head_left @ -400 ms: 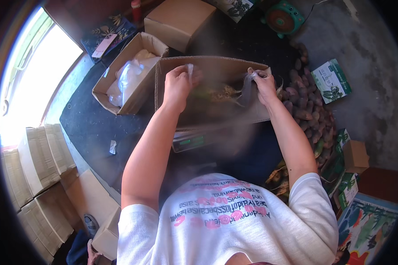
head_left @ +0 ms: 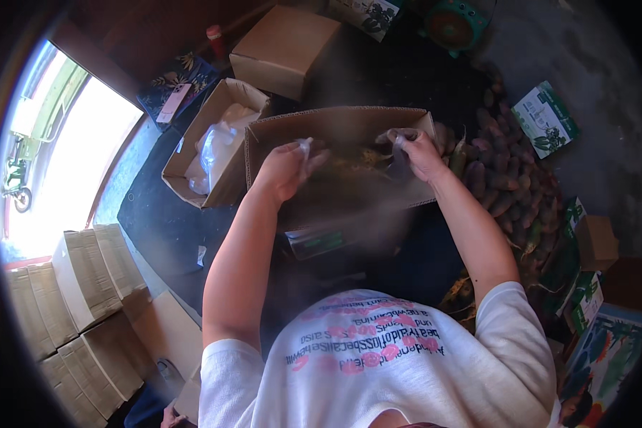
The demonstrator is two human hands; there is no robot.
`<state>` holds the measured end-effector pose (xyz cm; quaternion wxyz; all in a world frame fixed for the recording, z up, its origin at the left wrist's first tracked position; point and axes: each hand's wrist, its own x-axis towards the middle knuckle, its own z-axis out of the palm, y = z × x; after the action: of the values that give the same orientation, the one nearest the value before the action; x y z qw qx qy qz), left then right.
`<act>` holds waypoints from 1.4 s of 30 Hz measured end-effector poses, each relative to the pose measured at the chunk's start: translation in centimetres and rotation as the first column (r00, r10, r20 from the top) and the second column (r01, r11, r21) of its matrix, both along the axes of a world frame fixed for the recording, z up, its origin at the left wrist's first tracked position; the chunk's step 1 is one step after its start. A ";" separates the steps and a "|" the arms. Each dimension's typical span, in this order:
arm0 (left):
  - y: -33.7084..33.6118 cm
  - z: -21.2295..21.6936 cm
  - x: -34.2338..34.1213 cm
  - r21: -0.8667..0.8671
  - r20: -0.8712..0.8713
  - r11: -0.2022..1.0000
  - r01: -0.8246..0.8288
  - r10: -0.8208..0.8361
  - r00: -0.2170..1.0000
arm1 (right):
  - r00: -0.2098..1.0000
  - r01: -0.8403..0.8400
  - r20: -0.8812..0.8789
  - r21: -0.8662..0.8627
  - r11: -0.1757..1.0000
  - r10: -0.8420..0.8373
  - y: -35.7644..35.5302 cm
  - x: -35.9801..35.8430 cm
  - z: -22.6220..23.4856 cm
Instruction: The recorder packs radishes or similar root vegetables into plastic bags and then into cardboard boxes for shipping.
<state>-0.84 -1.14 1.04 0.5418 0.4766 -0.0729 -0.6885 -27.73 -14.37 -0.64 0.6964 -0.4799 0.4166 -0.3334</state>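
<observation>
An open cardboard box (head_left: 335, 120) stands in front of me. Over its inside I hold a clear plastic bag (head_left: 398, 168), one side in each hand. My left hand (head_left: 281, 171) pinches the film near the box's left wall, its fingertips slightly blurred. By the right wall, my right hand (head_left: 422, 153) is closed on the other side of the bag. Between my hands, yellowish, root-like produce (head_left: 369, 157) shows dimly in the box; its kind is hard to make out. A scale with a greenish display (head_left: 318, 242) sits just below the box's near side.
To the left, a long cardboard box (head_left: 175, 169) holds clear plastic bags. Behind are a closed carton (head_left: 285, 46) and a phone (head_left: 172, 103). Reddish-brown tubers (head_left: 503, 167) are piled at right. Cartons (head_left: 85, 285) are stacked at lower left, near part of another person's hand (head_left: 171, 415).
The view has shifted, so the box and its surroundings sit lower in the picture. My left hand has come down a little against the box; both hands still hold the bag.
</observation>
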 end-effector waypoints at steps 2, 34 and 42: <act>-0.7 0.0 -1.0 -0.029 0.141 0.997 0.078 -0.073 0.987 | 0.957 -0.253 -0.164 -0.067 0.965 0.240 0.0 0.4 0.7; -2.7 -10.4 -1.2 0.003 0.146 0.936 0.353 -0.350 0.925 | 0.638 -0.755 -0.326 -0.085 0.650 0.698 -0.2 7.9 -3.6; -3.1 -33.2 12.3 -0.171 0.670 0.905 0.390 -0.184 0.719 | 0.726 -0.664 -0.185 0.067 0.745 0.663 1.2 12.2 -0.7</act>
<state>11.47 -4.25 -32.20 0.4349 0.5767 -0.4304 -0.5413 -15.52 -13.17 -1.38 0.7239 -0.6286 0.2838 -0.0144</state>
